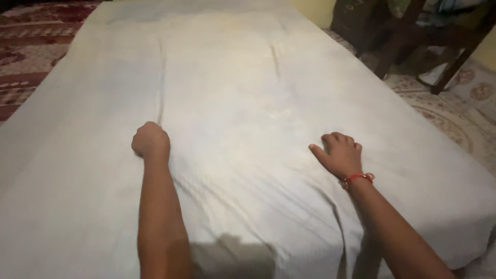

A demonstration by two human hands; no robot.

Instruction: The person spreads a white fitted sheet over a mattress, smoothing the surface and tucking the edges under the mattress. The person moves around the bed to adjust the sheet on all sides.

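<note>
Dim bedroom, patterned rug at the edges, a dark wooden chair (444,46) far beyond my right hand. Both hands rest on a white sheet (248,103) covering the bed. My left hand (151,141) is balled tight, apparently bunching sheet at the end of a long crease. My right hand (340,153), red thread bracelet (356,178) at the wrist, presses down with fingers curled, holding nothing. Uneven pulling from that left fist could drag fresh wrinkles across the cloth between my hands.

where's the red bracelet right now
In the head view, the red bracelet sits on the wrist of the right hand, resting on the white sheet, right of centre.
</note>
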